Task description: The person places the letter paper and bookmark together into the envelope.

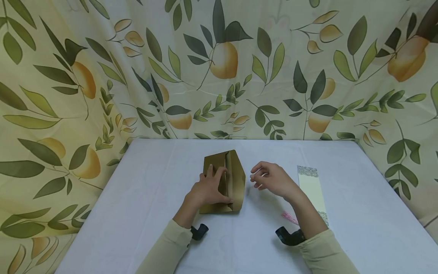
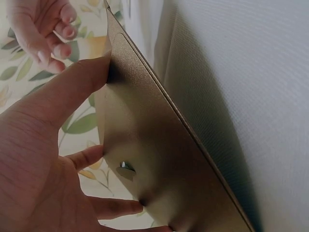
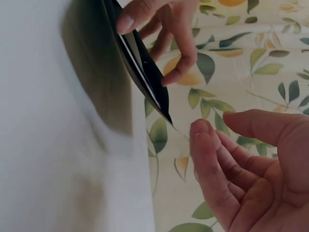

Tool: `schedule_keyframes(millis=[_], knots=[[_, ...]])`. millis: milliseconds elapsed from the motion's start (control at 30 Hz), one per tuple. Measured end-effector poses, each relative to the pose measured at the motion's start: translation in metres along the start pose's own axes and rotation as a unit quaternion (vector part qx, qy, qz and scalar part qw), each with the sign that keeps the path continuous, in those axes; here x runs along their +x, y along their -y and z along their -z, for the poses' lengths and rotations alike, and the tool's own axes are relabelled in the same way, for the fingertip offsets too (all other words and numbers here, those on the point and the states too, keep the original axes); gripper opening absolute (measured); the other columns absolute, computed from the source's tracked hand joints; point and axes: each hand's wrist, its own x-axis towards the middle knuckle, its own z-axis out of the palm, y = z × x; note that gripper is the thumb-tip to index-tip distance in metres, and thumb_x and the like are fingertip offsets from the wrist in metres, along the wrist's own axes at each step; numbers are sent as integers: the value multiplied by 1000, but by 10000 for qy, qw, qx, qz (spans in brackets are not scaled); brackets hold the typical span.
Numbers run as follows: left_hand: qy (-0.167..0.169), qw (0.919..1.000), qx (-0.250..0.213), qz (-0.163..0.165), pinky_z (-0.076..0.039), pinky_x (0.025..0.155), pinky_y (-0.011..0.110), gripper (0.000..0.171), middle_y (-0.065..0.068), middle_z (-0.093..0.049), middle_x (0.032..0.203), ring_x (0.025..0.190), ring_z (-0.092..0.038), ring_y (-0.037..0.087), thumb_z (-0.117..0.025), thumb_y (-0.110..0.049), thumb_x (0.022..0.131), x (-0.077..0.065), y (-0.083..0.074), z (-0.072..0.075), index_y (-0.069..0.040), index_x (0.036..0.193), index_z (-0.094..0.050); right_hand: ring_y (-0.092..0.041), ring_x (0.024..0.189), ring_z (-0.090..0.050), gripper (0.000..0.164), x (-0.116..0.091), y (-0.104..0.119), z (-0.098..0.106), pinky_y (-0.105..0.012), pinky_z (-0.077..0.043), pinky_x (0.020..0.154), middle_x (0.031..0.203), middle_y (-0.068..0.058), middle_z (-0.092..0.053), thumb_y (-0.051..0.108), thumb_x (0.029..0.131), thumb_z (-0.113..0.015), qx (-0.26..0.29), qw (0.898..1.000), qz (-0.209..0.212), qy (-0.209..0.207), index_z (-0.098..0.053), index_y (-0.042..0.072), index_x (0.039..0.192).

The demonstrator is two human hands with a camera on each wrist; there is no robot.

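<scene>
A gold-brown paper envelope lies on the table with its pointed flap folded out to the right. My left hand is spread over it, thumb near the flap's fold and fingers pressing on the pocket. In the left wrist view those fingertips dent the envelope's face. The right wrist view shows the envelope's mouth gaping, a thin pale edge inside; what that edge belongs to is hidden. Just right of the flap my right hand hovers, fingers loosely bent, holding nothing.
A pale card strip with glittery silver bands lies on the right, partly under my right forearm. Beside that wrist is a small pink strip, partly hidden. A white cloth covers the table; a fruit-patterned curtain hangs behind.
</scene>
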Motion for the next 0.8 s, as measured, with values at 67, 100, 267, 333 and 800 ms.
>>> schedule_keyframes(millis=[67,100,267,333,800], knots=[[7,10000,-21,0,-52,83,58,99,25,-16,167,137,-38,53,-89,-55,75,0,0,1,-30,152,-34,-39,86,-72,25,-2,-1,4,-40,-60,73,98,-20,-72,12,100,-68,-59,10000,-5,35,-63,-6,116],[13,10000,-25,-5,-52,82,57,99,25,-16,167,136,-38,53,-89,-54,75,-1,0,1,-30,153,-34,-39,86,-71,23,-2,-1,6,-39,-60,74,98,-20,-72,12,100,-68,-106,9999,-28,26,-64,-5,115],[-3,10000,-41,-8,-52,76,54,98,26,-15,166,136,-37,54,-89,-53,76,0,2,1,-29,152,-33,-38,88,-72,24,-4,-3,16,-38,-60,75,99,-19,-72,14,100,-68,-264,9995,-121,-78,-65,-3,116],[-9,10000,-50,3,-52,75,54,98,27,-15,166,137,-36,55,-89,-53,77,0,3,0,-28,152,-32,-38,88,-72,25,-4,-3,20,-38,-59,75,100,-18,-72,14,100,-68,-291,9995,-119,-87,-64,-4,117],[57,9999,-135,60,-52,70,50,99,27,-12,167,138,-34,56,-88,-52,78,1,5,0,-29,154,-30,-39,91,-71,27,-10,-13,47,-39,-58,77,102,-18,-73,15,100,-68,-673,9964,-316,-407,-64,-4,119]])
